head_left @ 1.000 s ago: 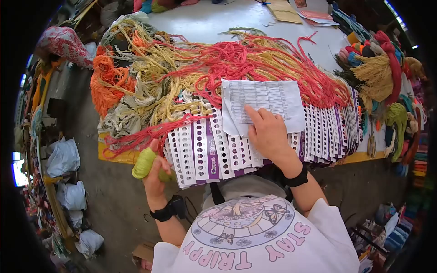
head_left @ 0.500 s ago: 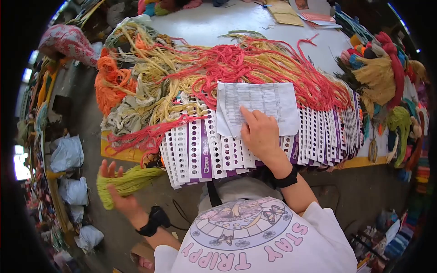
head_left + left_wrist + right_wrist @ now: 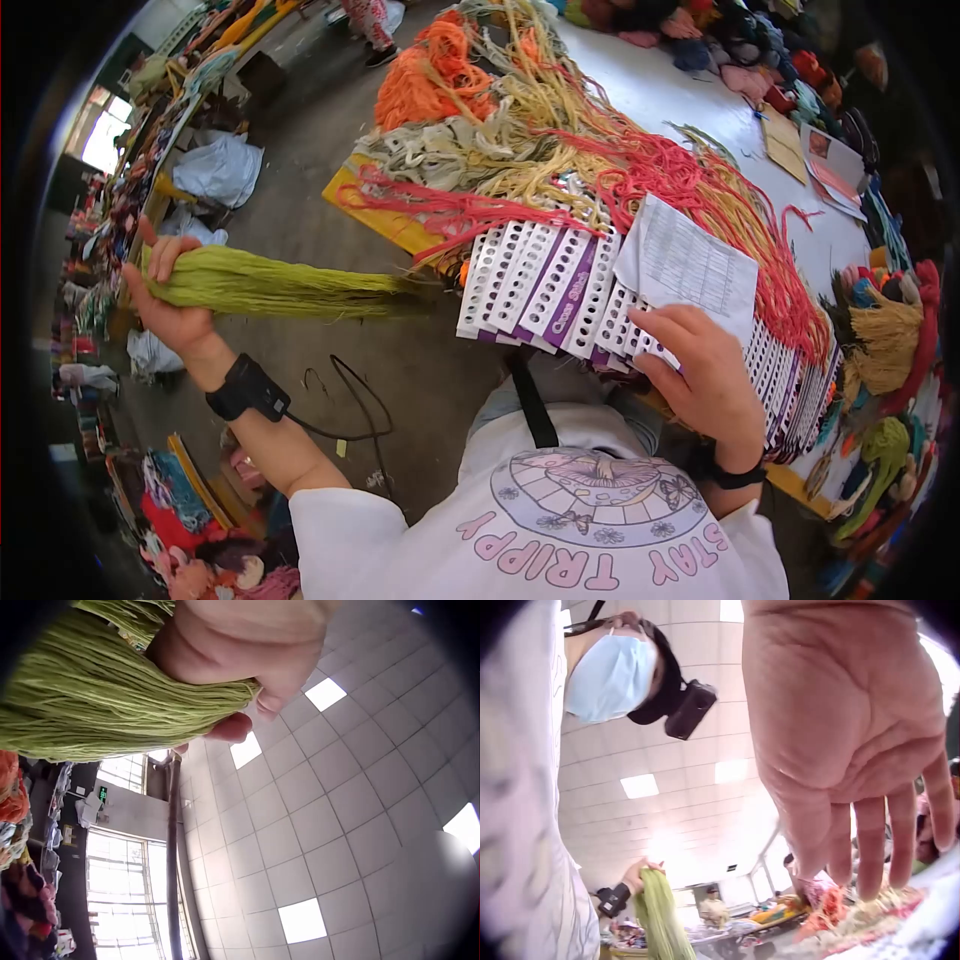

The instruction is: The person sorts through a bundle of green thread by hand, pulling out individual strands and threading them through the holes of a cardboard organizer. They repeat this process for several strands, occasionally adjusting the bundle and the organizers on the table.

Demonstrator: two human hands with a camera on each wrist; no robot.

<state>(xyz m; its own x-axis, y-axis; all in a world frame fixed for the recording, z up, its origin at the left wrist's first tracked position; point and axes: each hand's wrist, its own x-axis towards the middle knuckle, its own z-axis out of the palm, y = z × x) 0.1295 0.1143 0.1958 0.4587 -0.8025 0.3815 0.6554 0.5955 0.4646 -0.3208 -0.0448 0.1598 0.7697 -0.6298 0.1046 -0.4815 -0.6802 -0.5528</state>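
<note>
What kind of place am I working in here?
Probably a yarn or embroidery-thread workshop: tangled coral thread lies on the table, cards printed "Cross Stitch" fan along its edge, and your left hand holds a green skein.

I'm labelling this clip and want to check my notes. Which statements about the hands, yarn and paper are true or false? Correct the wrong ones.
1. The left hand holds the green yarn. True.
2. The right hand is clenched in a fist. False: its fingers are extended.
3. The paper lies partly over the punched cards. True.
4. The orange yarn hangs from the left hand. False: it lies at one end of the table.
</note>
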